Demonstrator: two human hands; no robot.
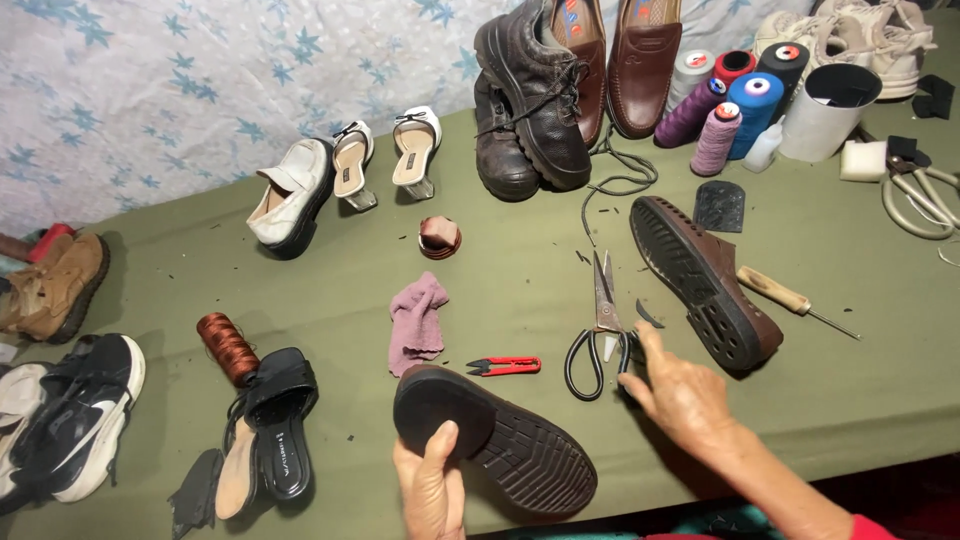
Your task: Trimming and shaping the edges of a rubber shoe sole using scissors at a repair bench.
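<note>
Scissors (600,335) are touched by right hand (680,395), fingers narrow at the handles, blades pointing away; left hand (432,490) grips shoe (495,440).

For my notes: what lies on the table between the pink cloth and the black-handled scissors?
In the head view, only small red thread snips lie between the pink cloth and the scissors; otherwise bare green table.

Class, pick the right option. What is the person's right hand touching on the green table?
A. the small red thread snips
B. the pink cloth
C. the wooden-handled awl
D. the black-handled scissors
D: the right hand rests on a loop handle of the black-handled scissors, while the left hand holds a dark shoe sole-up.
</note>
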